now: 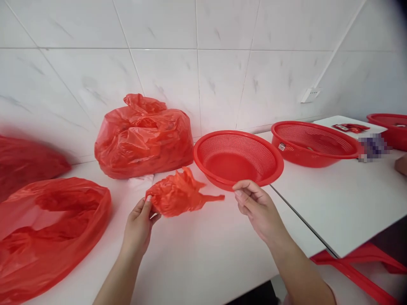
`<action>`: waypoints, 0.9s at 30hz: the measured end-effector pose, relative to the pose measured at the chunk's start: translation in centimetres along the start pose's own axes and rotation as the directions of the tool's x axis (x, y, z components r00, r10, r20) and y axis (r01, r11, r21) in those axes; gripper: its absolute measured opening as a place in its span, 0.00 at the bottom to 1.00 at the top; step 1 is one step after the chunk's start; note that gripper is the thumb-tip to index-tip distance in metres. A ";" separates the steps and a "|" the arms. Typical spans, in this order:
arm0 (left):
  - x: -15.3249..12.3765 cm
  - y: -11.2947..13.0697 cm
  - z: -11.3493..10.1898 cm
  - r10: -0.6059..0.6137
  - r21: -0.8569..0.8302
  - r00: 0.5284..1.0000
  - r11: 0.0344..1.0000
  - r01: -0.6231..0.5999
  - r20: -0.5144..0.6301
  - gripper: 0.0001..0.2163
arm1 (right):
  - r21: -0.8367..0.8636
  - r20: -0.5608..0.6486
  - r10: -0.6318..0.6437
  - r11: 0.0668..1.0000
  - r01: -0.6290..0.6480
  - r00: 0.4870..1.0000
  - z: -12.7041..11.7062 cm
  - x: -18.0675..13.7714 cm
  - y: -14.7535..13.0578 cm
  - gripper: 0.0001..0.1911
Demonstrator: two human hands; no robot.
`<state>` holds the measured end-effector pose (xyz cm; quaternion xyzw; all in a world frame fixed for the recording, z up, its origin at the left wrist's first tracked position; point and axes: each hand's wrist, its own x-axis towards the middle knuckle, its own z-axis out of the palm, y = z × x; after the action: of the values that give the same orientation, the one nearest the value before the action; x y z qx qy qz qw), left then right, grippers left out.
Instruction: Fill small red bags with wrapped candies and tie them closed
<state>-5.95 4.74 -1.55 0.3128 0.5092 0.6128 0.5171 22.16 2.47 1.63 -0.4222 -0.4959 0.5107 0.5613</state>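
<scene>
My left hand pinches one end of a crumpled red plastic bag between thumb and fingers, above the white table. A narrow strip of the bag points right, toward my right hand, with a gap between them. The thumb and forefinger of that hand are pressed together in front of the lower rim of a red perforated basket; whether anything small is between them, or whether they touch the rim, I cannot tell. The inside of the basket shows its bare red bottom.
A full red plastic bag stands against the tiled wall. At left lies an opened red bag. Another red basket is to the right, near a white board. A seam divides the tables; a red stool is below.
</scene>
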 end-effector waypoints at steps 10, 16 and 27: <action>-3.6 0.9 1.1 -0.066 -0.230 0.988 0.968 0.097 0.138 0.12 | -0.377 0.150 -0.064 0.919 0.117 0.987 4.7 -1.2 2.1 0.12; -4.2 0.7 0.6 -0.096 -0.332 0.991 0.935 0.122 0.094 0.04 | -0.038 0.310 0.081 0.997 -0.073 0.947 5.6 -2.3 2.5 0.09; -4.0 1.4 -0.7 -0.205 -0.567 0.978 0.811 0.146 -0.043 0.15 | 0.522 0.034 -0.003 0.853 -0.015 0.999 0.4 -2.1 2.1 0.15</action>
<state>-5.96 0.83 0.13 0.0671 0.3591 0.6999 0.6138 21.46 0.58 -0.60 -0.2470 -0.3468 0.6350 0.6446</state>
